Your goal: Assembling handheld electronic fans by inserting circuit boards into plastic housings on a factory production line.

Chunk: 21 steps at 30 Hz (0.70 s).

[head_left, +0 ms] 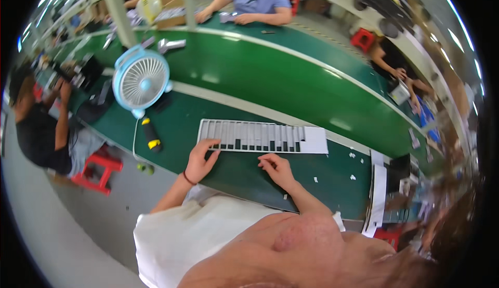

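Note:
A long flat sheet lies across the green bench in front of me. A row of silver-grey strips covers most of it, with dark gaps along its near edge and a plain white part at the right end. My left hand rests at its near left corner, thumb and fingers apart, fingertips on the edge. Just short of the sheet's near edge is my right hand, its fingers curled in and pressed together. Whatever may be between those fingers is too small to make out.
A blue fan stands at the left, beside a black-and-yellow tool handle. Small white scraps are scattered to the right, near long white strips. A low green partition runs behind; co-workers sit beyond it and at the left.

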### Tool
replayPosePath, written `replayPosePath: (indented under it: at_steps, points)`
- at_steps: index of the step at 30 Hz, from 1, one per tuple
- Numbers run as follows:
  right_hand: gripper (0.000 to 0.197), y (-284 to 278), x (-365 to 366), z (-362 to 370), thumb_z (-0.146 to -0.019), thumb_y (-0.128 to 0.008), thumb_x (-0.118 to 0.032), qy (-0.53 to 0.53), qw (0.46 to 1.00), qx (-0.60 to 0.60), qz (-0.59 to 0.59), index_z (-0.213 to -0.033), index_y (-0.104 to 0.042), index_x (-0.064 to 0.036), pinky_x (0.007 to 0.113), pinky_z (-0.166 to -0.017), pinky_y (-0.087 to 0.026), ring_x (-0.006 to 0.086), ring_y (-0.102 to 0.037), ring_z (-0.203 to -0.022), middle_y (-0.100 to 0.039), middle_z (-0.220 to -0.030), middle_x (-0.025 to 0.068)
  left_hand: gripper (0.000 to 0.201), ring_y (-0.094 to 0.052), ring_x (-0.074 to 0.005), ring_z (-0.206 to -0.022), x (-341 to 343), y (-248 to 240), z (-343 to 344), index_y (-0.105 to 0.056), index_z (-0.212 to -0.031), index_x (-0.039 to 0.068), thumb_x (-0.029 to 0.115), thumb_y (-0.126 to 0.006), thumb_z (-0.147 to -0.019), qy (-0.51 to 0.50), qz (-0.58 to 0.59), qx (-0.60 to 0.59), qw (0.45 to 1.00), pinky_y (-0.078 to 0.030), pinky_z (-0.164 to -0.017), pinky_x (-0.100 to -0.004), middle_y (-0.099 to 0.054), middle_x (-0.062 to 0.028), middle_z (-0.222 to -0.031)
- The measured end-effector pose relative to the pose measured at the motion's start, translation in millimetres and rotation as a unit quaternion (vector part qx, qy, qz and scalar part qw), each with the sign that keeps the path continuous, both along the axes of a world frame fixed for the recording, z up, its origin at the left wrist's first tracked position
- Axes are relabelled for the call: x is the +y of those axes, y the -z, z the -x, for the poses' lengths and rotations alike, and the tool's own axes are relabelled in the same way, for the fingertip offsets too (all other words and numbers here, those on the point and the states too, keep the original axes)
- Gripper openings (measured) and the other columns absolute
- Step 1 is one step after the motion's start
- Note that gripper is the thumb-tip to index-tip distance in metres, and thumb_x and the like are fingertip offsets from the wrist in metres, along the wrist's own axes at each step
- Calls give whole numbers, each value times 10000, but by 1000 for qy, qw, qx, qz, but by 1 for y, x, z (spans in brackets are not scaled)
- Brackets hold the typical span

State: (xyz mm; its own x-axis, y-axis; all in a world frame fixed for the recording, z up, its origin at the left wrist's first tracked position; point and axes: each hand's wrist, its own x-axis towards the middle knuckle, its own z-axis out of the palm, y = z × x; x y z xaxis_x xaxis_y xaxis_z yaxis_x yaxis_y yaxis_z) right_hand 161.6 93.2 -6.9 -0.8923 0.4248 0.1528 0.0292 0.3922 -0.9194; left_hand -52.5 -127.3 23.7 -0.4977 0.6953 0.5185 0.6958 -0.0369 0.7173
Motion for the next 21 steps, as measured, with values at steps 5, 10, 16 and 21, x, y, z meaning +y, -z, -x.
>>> replayPosePath:
  at_steps: [5, 10, 16, 21]
  points:
    - [174, -98, 10, -10, -944, -725, -86, -105, 973, -3, -204, -1114, -707, -53, 333, -714, -558, 236, -703, -881, -721, -1019, 98, 404, -563, -392, -1267, 31, -7, -3, -630, -1265, 48, 94, -744, -881, 128, 57, 138, 980, -475, -1069, -476, -610, -164, -1313]
    - [179, -282, 38, -26, -865, -719, 9, 97, 820, 254, -504, -1029, -706, -61, 380, -813, -582, 291, -722, -938, -750, -1042, 97, 471, -486, -404, -1371, 51, 7, -3, -600, -1326, 61, 141, -751, -887, 175, 90, 202, 959, -401, -1140, -525, -566, -164, -1403]
    - [201, -445, 109, -36, -969, -704, -120, 301, 651, 391, -577, -1156, -745, -58, 290, -826, -539, 140, -685, -906, -762, -1046, 64, 454, -490, -396, -1369, 53, 26, -4, -608, -1322, 64, 149, -742, -897, 167, 102, 241, 951, -396, -1144, -506, -573, -156, -1400]
    - [447, -494, 148, -25, -855, -686, -12, 296, 748, 252, -538, -1295, -689, -90, 331, -839, -573, 225, -676, -1033, -665, -1265, 123, 421, -502, -391, -1356, 50, 31, -4, -616, -1312, 64, 178, -720, -921, 160, 100, 227, 955, -393, -1143, -512, -583, -162, -1386]
